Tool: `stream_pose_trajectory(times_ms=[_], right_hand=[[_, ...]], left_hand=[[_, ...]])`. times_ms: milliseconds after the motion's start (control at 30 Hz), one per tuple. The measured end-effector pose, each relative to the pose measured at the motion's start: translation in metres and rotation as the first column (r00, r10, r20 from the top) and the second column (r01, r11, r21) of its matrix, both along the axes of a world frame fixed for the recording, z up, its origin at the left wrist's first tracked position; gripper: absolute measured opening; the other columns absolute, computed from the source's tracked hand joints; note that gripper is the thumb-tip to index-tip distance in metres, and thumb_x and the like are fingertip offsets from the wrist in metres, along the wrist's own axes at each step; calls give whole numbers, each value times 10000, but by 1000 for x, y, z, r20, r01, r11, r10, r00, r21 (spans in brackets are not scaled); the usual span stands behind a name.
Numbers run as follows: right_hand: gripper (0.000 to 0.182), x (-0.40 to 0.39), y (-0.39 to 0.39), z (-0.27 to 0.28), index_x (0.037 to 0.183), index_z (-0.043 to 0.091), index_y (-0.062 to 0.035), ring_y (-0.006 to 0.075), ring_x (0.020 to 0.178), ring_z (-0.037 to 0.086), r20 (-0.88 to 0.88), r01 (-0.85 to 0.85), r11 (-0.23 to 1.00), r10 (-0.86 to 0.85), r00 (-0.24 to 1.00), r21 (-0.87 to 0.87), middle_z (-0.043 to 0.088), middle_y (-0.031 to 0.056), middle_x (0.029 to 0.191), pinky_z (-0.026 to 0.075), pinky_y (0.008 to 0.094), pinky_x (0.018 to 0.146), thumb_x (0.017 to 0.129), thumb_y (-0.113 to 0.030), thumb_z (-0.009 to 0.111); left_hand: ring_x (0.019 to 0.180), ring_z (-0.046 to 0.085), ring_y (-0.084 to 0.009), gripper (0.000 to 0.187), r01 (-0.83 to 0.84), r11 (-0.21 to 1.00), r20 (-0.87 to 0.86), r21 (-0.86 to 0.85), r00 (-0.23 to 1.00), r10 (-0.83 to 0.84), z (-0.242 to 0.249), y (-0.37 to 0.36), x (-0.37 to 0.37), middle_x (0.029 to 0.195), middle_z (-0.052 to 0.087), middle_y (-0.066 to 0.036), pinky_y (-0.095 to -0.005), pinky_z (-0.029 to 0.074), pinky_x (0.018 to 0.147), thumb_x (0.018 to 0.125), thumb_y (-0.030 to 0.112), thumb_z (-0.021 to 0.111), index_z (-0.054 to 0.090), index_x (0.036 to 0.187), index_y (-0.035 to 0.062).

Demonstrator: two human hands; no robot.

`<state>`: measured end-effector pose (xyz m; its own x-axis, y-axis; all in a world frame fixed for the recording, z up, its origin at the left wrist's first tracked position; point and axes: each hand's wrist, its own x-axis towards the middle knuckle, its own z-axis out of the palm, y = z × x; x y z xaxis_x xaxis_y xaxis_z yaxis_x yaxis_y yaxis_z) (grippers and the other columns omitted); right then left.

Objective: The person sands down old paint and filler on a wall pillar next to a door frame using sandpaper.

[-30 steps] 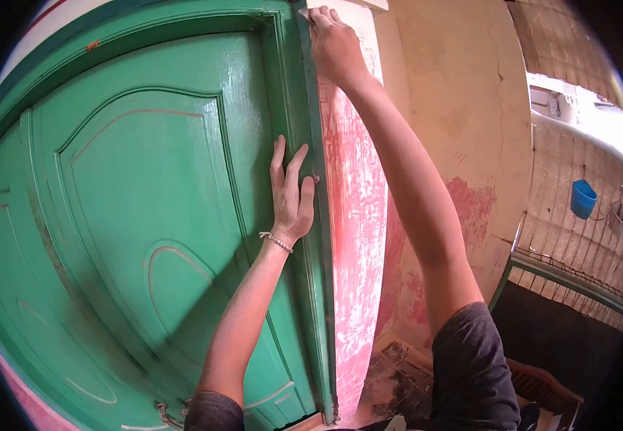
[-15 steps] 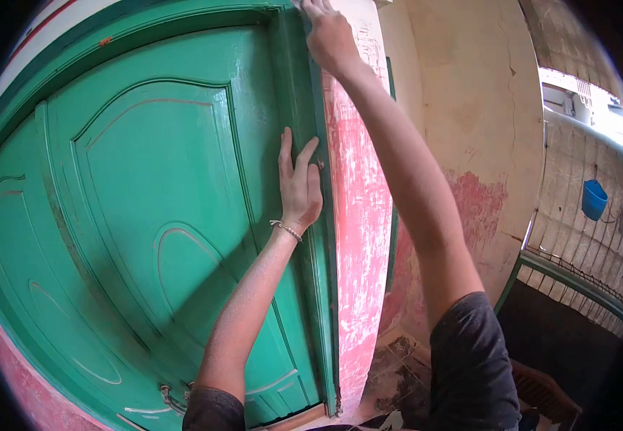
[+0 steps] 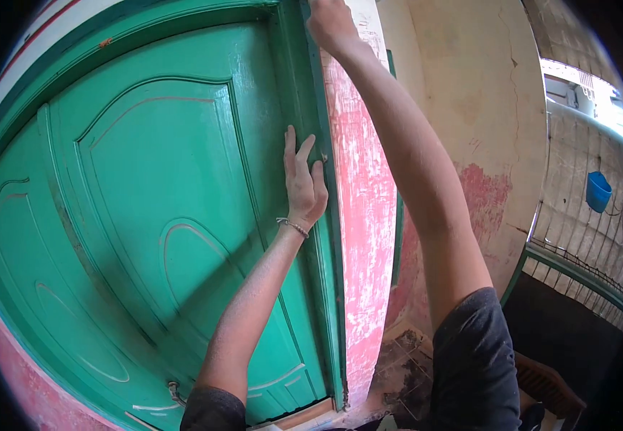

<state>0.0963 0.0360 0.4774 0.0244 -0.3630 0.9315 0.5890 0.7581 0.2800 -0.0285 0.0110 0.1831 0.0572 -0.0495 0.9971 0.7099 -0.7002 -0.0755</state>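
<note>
My left hand [image 3: 303,176], a beaded bracelet [image 3: 292,227] on its wrist, rests with fingers spread against the green door frame [image 3: 315,266]. It holds nothing. Up at the view's top edge, my right hand [image 3: 331,25] is raised beside the top of the wall edge [image 3: 358,215], where pink and white paint is scraped and patchy. The fingers of that hand are cut off by the edge of the view, so what they hold, if anything, is hidden. Left of both arms stands the green panelled door [image 3: 139,158], shut, with a metal handle [image 3: 175,391] low down.
Beyond the wall edge is a cream wall [image 3: 462,86] with a crack and peeling pink patches. A blue container [image 3: 598,192] hangs on the screen at the right. Below right are a brown wooden seat [image 3: 541,381] and a dirty tiled floor [image 3: 405,363].
My right hand has moved slightly up, taking its fingers out of view. The left hand stays on the door frame; the whole view has shifted a little.
</note>
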Motion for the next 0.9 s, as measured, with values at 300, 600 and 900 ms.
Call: stream_pose_trajectory(times_ms=[300,600,900], right_hand=[[352,10,2,-162,1296,607,25,451,1317,563,6,36,997,-37,999,70,627,249,1342,520,525,1054,965,59,493],[169,12,4,-63,1159,607,6,457,1107,633,7,-8,998,8,1000,61,658,223,1183,559,561,858,1036,-91,545],[519,23,-6,-82,1465,530,15,470,1391,532,156,132,974,-103,982,-185,553,280,1501,503,503,1136,952,14,609]], left_hand=[[1565,280,-451,502,-3,1000,14,-7,1000,3,1,-7,7,1705,238,-270,-509,285,1269,1023,-52,473,422,1517,20],[1561,290,-442,467,82,996,32,-28,996,-81,-3,1,3,1701,246,-266,-509,285,1269,1037,-31,461,432,1500,23],[1554,304,-452,472,45,998,11,41,999,-46,-4,4,2,1686,281,-284,-522,277,1269,1033,-19,487,443,1499,46]])
